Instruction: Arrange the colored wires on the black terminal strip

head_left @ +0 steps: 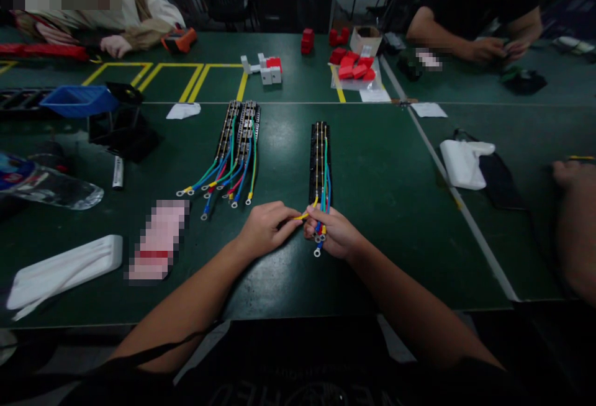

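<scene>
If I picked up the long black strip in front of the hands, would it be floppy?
The black strip would probably stay fairly stiff, because it lies straight. Its coloured wires would likely flop, since they look thin and the yellow wire bends sideways.

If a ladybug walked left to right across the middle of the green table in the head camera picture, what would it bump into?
Plastic bottle → white marker → pair of wired black strips → single wired black strip → white gadget.
</scene>
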Demonstrator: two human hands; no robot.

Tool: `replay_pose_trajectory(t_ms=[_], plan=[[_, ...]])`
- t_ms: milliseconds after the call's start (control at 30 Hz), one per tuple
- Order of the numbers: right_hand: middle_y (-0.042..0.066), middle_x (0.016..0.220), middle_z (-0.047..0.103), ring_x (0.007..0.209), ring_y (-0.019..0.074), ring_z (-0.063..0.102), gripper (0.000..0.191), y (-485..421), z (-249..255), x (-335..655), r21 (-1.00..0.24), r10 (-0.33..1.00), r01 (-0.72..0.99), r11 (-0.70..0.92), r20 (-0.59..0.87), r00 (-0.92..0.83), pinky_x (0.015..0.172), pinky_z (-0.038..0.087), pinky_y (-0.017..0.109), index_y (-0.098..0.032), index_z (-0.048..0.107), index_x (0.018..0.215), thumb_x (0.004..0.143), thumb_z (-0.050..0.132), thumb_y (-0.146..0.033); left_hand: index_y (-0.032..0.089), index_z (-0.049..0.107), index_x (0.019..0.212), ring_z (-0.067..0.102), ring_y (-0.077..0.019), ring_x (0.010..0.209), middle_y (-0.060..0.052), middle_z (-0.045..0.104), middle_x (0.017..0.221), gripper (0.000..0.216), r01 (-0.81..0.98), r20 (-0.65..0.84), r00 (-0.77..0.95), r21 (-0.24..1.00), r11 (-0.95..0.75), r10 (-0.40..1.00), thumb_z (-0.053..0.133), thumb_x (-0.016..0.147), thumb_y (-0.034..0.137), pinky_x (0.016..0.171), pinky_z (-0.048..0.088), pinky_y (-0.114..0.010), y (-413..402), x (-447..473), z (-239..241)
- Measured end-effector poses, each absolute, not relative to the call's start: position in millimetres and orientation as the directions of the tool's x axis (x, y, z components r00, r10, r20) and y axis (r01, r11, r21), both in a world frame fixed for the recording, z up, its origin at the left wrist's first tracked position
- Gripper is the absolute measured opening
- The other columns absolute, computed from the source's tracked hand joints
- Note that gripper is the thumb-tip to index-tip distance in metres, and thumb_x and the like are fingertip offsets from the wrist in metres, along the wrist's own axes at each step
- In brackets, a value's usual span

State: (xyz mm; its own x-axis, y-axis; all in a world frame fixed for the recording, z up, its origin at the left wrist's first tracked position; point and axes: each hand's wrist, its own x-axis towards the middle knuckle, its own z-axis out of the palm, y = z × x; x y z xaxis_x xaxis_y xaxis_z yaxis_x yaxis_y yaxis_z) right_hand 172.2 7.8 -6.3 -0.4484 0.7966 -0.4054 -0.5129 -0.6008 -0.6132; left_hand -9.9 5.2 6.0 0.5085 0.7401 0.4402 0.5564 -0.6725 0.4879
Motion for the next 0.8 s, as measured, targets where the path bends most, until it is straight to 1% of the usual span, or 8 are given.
replay_pose_trajectory(t_ms=[233,500,600,800], plan=[[-0.006,0.051,0.051,0.048,0.0085,0.05,0.03,7.9,-6.9,173.2,-0.633,0.797,-0.493,-0.597,-0.398,-0.454,0.051,0.041,0.022,-0.017,0.049,0.068,0.072,0.077,-0.028,0.014,0.065,0.09,0.054,-0.0127,0.068,-0.004,0.061,0.076,0.021,0.57,0.375,0.545,0.49,-0.659,0.75,0.05,0.093,0.028,0.065,0.042,-0.025,5.7,-9.7,5.4],[-0.004,0.052,0.053,0.048,0.0099,0.052,0.027,8.5,-9.2,174.8,-0.666,0.797,-0.455,-0.591,-0.394,-0.458,0.051,0.041,0.024,-0.017,0.052,0.07,0.072,0.076,-0.031,0.015,0.064,0.089,0.053,-0.0124,0.068,-0.003,0.059,0.075,0.021,0.559,0.338,0.549,0.531,-0.637,0.764,0.05,0.093,0.031,0.064,0.041,-0.024,7.0,-11.3,5.9],[-0.004,0.052,0.054,0.048,0.0097,0.052,0.027,8.8,-10.0,175.0,-0.663,0.794,-0.455,-0.595,-0.396,-0.461,0.051,0.041,0.024,-0.017,0.052,0.07,0.072,0.075,-0.03,0.015,0.064,0.09,0.054,-0.0127,0.07,-0.003,0.06,0.077,0.021,0.553,0.328,0.555,0.541,-0.633,0.765,0.051,0.092,0.03,0.065,0.041,-0.025,7.2,-11.9,6.2],[-0.005,0.052,0.053,0.049,0.0096,0.053,0.028,9.0,-8.7,174.8,-0.653,0.787,-0.455,-0.605,-0.402,-0.469,0.051,0.041,0.023,-0.017,0.052,0.07,0.071,0.077,-0.03,0.015,0.061,0.091,0.056,-0.0143,0.074,-0.004,0.06,0.08,0.022,0.568,0.291,0.567,0.54,-0.621,0.771,0.045,0.094,0.029,0.069,0.043,-0.027,7.6,-11.5,4.3]])
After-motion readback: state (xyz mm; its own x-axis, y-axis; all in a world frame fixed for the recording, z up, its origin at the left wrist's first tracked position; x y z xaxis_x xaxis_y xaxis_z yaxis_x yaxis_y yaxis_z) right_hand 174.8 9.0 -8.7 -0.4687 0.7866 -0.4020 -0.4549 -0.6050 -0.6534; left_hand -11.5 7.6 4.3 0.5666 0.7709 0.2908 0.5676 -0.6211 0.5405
